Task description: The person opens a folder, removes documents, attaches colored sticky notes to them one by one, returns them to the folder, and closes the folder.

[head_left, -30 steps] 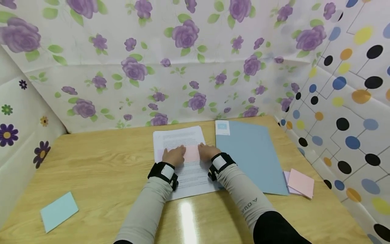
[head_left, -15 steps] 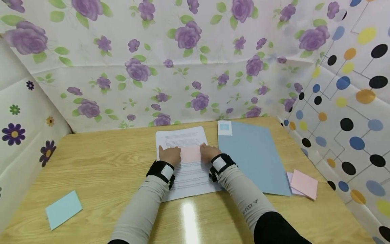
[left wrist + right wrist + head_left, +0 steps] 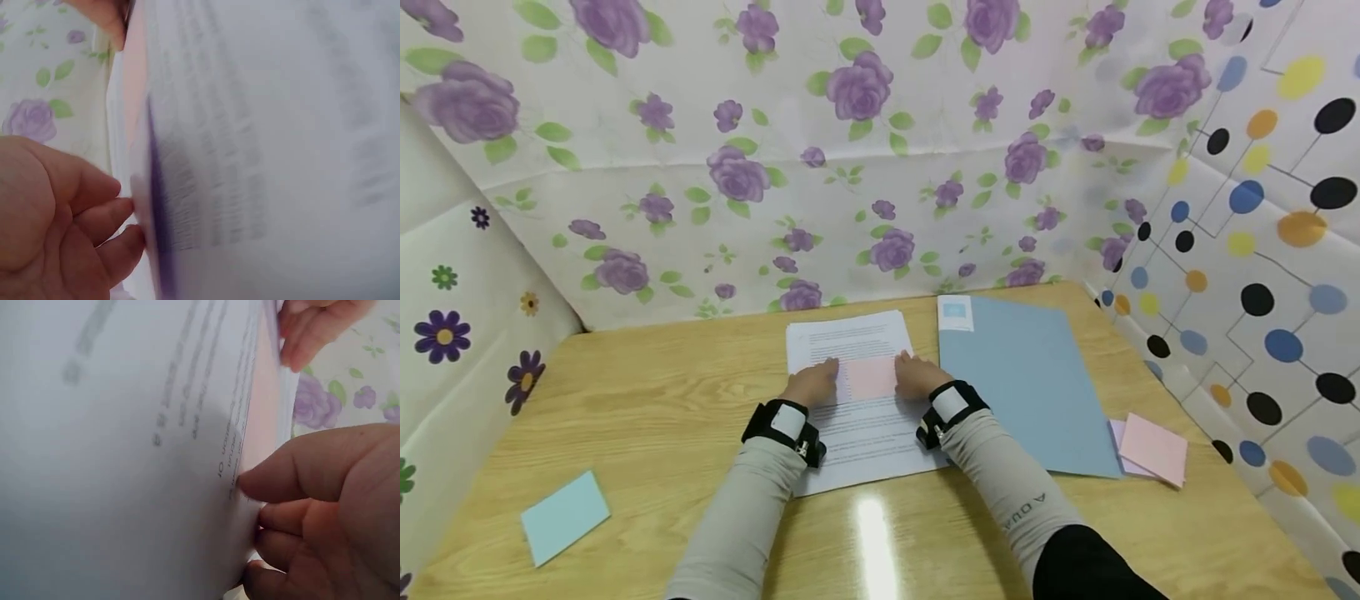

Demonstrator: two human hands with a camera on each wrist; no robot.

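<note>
On my head view, the pink slip (image 3: 872, 379) lies at the centre of the frame, on the printed pages (image 3: 868, 437). I see the left hand (image 3: 811, 385) left of it, loosely spread, its fingertips touching paper. The right hand (image 3: 919, 377) rests on the slip's right end, digits relaxed, clamped on nothing that I can make out. A blue folder (image 3: 1022, 375) lies right of centre on the worktop (image 3: 662, 375), a light-blue card (image 3: 567, 517) lower left.
</note>
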